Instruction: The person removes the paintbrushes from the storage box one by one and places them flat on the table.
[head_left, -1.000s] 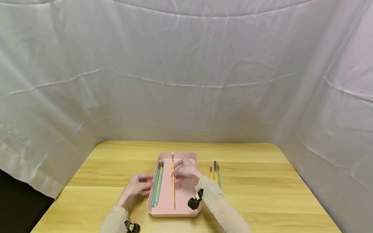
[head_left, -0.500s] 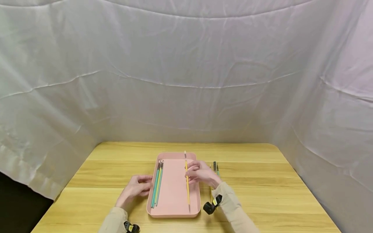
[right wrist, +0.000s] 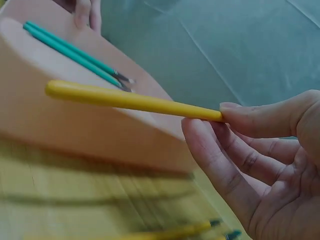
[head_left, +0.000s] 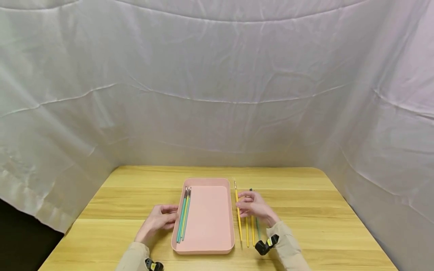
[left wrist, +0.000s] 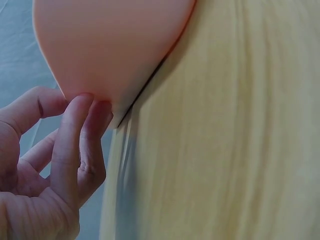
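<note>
My right hand [head_left: 255, 206] pinches a yellow-handled paintbrush [head_left: 239, 214] between thumb and fingertips, just right of the pink tray [head_left: 210, 246]. In the right wrist view the yellow handle juts left from the fingers, and the bristle end is hidden. My left hand [head_left: 159, 217] rests with its fingertips right at the tray's left wall; the left wrist view shows bent fingers [left wrist: 70, 145] against the pink side. Inside the tray, along its left wall, lie two teal-handled brushes and a yellow one [head_left: 185, 216], side by side.
Right of the tray, two yellow brushes [head_left: 252, 233] and a teal one [head_left: 258, 229] lie on the wooden table [head_left: 322, 214], partly covered by the right hand and wrist. A grey curtain [head_left: 217, 94] rises behind the table and along both sides.
My right hand has carried the yellow paintbrush rightward, from over the tray's middle, across its right rim, to beside the loose brushes. The left hand and tray stay where they were.
</note>
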A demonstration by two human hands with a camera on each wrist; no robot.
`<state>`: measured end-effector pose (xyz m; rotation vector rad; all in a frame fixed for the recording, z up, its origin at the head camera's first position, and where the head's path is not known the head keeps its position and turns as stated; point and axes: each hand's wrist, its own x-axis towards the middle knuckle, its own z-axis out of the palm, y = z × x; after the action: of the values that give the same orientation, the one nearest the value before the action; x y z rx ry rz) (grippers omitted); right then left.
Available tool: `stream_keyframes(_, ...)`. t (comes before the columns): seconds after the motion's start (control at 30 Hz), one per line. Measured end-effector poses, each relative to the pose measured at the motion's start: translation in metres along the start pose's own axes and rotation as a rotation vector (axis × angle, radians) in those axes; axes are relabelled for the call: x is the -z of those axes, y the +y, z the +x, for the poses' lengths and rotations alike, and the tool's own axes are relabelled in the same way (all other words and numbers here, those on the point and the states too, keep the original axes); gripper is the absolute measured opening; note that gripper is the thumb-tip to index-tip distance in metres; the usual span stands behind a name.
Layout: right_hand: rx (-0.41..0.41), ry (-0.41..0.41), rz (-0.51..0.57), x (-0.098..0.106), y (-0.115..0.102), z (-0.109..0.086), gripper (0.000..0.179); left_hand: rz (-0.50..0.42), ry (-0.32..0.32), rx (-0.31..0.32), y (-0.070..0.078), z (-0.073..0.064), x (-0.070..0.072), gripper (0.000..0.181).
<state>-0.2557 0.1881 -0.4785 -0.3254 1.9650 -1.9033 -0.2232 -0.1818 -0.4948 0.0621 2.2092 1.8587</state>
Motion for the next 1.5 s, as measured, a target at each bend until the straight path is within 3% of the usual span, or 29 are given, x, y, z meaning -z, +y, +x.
stream_keyframes(0.27,-0.010,0.056,-0.025,0.028,0.008,-0.018,0.047,-0.009,0.009,0.012,-0.002,-0.001,-0.003,0.051)
stream_keyframes(0.67,-0.021,0.109,-0.053,0.052,0.020,-0.026,0.045,-0.008,0.003,0.000,-0.004,0.003,-0.001,0.051)
stream_keyframes(1.2,-0.058,0.189,-0.151,0.054,0.027,-0.025,0.041,-0.004,0.006,0.006,-0.007,0.003,0.002,0.052)
stream_keyframes(1.5,-0.074,0.250,-0.268,0.050,0.027,-0.026,0.036,-0.012,0.010,0.011,-0.005,0.002,0.000,0.051)
